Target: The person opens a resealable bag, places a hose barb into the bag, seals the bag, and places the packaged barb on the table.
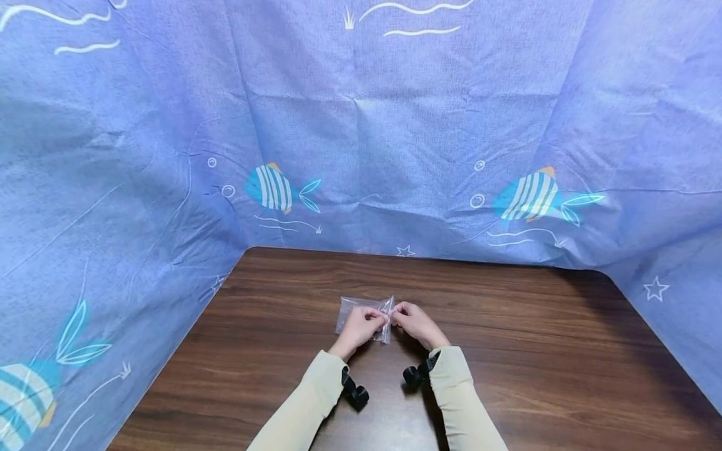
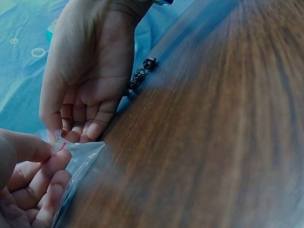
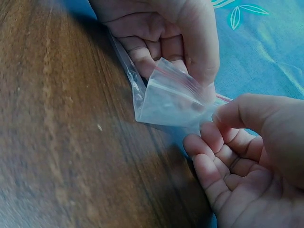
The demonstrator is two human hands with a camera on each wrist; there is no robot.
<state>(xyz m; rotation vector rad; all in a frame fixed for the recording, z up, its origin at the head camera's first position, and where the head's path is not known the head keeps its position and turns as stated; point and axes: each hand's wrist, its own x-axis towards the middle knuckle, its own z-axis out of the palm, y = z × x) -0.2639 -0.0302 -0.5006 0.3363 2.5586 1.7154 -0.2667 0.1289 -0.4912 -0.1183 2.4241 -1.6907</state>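
One clear zip bag [image 1: 363,316] lying on the brown wooden surface [image 1: 507,351], my left hand [image 1: 361,326] and my right hand [image 1: 414,321] both pinching its top edge, two pale sleeves [image 1: 304,407], one blue fish-print cloth [image 1: 361,125] behind.

A dark brown wooden table [image 1: 507,351] with visible grain fills the lower part of the head view. A small clear plastic zip bag [image 1: 361,313] lies on it near the middle, towards the table's far edge.
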